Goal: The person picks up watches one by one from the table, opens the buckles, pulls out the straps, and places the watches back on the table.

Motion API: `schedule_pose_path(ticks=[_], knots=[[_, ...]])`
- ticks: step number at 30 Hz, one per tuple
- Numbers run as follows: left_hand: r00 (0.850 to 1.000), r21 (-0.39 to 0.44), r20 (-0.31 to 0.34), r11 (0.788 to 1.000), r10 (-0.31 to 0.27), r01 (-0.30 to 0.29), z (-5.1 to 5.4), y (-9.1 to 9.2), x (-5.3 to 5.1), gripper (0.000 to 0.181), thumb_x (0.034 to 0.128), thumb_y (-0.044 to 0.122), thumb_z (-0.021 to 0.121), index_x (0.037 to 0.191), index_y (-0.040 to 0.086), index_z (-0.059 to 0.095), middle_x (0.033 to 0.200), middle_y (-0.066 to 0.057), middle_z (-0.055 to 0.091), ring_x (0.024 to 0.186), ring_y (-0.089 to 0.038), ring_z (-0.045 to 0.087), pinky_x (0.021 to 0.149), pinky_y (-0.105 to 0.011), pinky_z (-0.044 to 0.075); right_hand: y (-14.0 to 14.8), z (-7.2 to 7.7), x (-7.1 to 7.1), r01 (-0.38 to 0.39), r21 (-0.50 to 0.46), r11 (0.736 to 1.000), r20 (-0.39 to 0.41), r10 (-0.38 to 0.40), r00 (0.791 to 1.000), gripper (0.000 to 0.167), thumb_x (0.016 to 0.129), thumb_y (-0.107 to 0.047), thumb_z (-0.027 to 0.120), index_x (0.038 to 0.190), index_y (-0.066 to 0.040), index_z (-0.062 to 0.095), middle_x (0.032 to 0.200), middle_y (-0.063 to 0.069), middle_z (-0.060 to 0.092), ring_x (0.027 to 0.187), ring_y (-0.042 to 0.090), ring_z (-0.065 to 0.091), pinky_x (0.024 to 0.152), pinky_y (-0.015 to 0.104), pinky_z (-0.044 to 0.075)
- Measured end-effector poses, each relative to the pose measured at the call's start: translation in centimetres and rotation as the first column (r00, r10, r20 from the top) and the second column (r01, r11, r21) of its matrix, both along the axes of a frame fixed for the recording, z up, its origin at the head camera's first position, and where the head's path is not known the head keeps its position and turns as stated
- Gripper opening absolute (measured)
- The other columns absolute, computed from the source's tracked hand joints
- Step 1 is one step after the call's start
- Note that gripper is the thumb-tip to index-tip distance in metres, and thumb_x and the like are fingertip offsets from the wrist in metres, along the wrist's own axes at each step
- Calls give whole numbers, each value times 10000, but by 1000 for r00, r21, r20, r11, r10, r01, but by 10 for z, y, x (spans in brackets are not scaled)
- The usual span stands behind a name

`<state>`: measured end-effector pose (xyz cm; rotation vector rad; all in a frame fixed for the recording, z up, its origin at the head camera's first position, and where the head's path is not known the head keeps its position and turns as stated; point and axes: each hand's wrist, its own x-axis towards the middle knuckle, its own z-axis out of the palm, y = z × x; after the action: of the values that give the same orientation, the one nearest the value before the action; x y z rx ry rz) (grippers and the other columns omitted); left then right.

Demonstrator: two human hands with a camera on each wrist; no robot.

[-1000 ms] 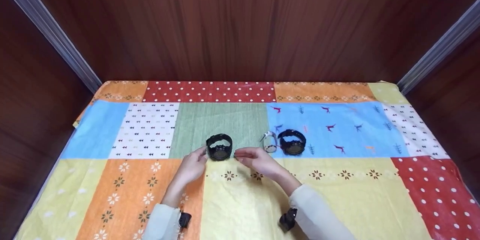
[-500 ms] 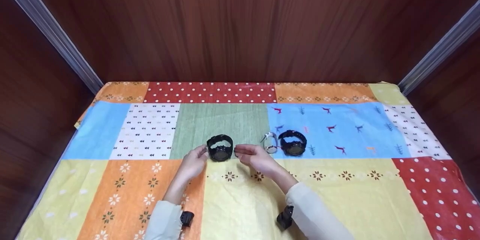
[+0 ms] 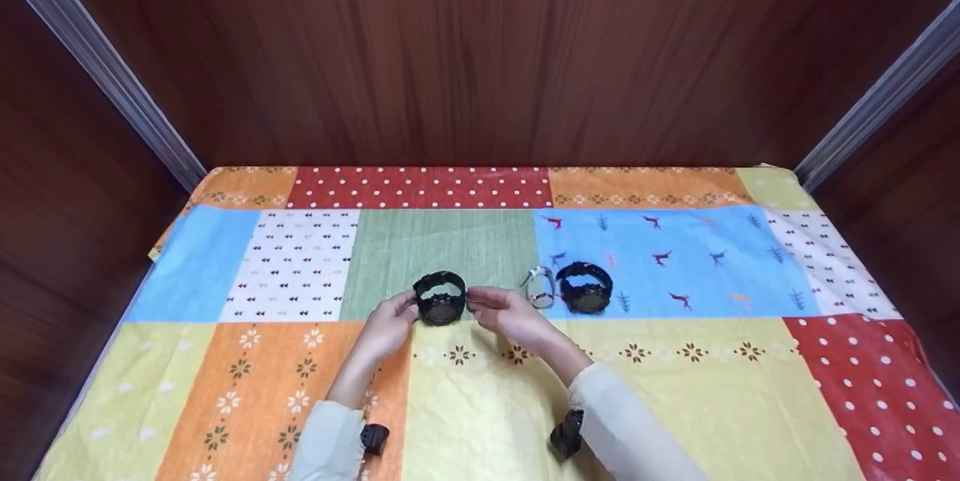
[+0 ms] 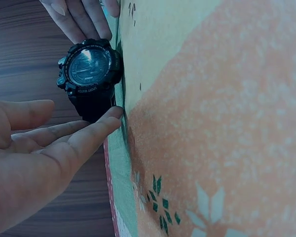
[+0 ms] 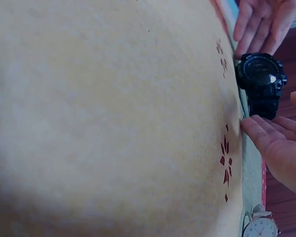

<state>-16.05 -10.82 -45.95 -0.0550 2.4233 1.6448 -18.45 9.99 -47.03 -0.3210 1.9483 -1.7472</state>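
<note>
A black sports wristwatch (image 3: 440, 308) with a round dial stands on the tablecloth, its strap looped up behind the dial. My left hand (image 3: 388, 325) is at its left side, fingers extended, fingertips against the strap or very near it. On the opposite side, my right hand (image 3: 514, 317) holds its straight fingers at the watch's right edge. The left wrist view shows the watch face (image 4: 90, 67) between both hands' fingertips. Neither hand curls round it. To the right stand a small pale-strapped watch (image 3: 541, 299) and a second black sports watch (image 3: 587, 296).
A patchwork-print tablecloth (image 3: 600, 406) covers the table. Behind it rises a dark wood panel (image 3: 465, 53), with more wood panels and metal strips at both sides. The small watch's white dial (image 5: 261, 228) shows low in the right wrist view.
My right hand has shifted slightly forward and left, bringing its fingertips to the watch's side. The left hand has barely moved. All three watches stay in place.
</note>
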Motion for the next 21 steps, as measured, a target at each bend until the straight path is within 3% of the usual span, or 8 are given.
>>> schedule_pose_path(ticks=[6,10,14,17,21], knots=[[1000,2,6,1000,15,-15,1,0,1,411,943,31,393,1298,-168,341,1295,-317,407,1218,-402,378,1017,-444,298,0,0,1,-18,-26,999,-3,17,1000,488,879,50,442,1345,113,311,1355,262,373,1246,343,375,979,363,366],[999,31,-13,999,34,-33,1,1,2,391,934,14,402,1270,-184,367,1221,-323,476,1147,-398,458,973,-435,363,1,2,3,-29,-53,998,0,29,1000,500,874,45,437,1348,124,296,1359,278,354,1252,352,362,983,381,360],[998,80,-6,995,61,-60,5,4,5,371,931,-1,406,1259,-173,395,1041,-271,583,948,-338,567,823,-383,475,5,6,6,-19,-80,997,-1,19,1000,534,852,18,477,1345,125,302,1347,289,365,1241,368,371,966,390,379],[997,142,6,987,74,-74,8,8,7,363,929,-9,406,1259,-162,407,901,-205,597,807,-264,561,677,-293,475,10,10,7,2,-104,995,7,-1,1000,530,858,20,483,1344,128,301,1332,301,377,1230,380,379,962,409,380],[998,207,-6,976,66,-63,13,14,9,353,931,-14,405,1252,-161,420,953,-230,596,884,-298,580,728,-297,492,18,15,9,30,-136,990,11,-28,1000,504,870,54,448,1341,139,289,1332,311,368,1231,391,371,971,441,361]])
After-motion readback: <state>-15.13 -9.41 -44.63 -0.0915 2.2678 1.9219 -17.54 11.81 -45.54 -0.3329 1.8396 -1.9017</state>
